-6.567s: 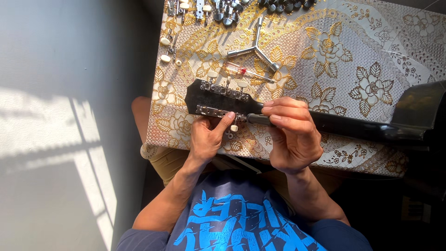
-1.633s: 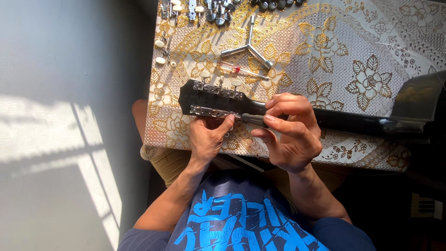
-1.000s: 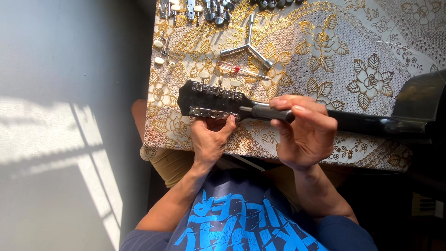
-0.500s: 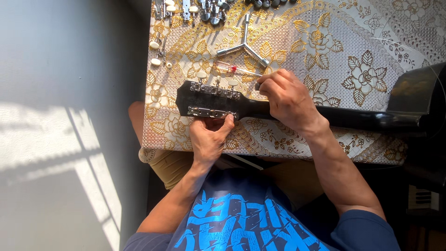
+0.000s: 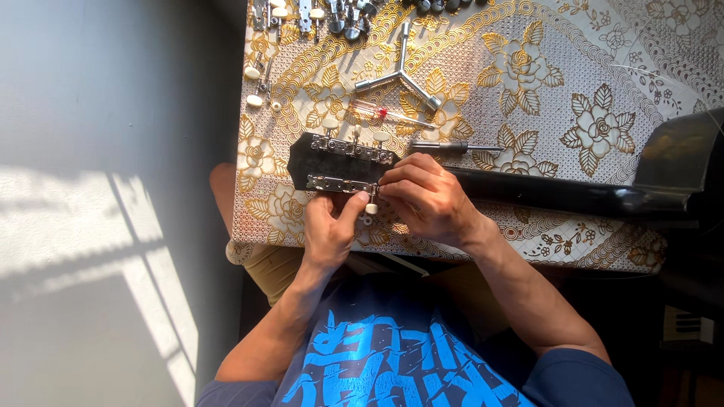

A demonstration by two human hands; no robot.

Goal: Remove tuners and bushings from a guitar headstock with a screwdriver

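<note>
We see a black guitar headstock (image 5: 332, 162) lying face down on a table covered with a gold-flowered cloth (image 5: 528, 75), near its front edge. The neck (image 5: 558, 192) runs off to the right, and the guitar body (image 5: 679, 162) is cut off by the frame edge, so we cannot make out its shape. Two metal tuner strips (image 5: 351, 147) sit on the headstock, one along each side.

Our left hand (image 5: 328, 230) rests at the near edge of the headstock, its thumb raised beside a pale tuner knob (image 5: 371, 209); the other fingers curl under and are hidden. Our right hand (image 5: 426, 200) covers the join of headstock and neck, its fingers pressed together and bent down onto the end of the near strip. Whether the fingertips pinch something small we cannot tell, since the hand hides it.

Beyond the headstock we count one black-handled screwdriver (image 5: 445, 148), one small clear-handled screwdriver (image 5: 381, 113) and one three-armed metal wrench (image 5: 400, 75). Loose tuner parts (image 5: 317, 11) line the far edge, cut off at the top and too crowded to count.
</note>
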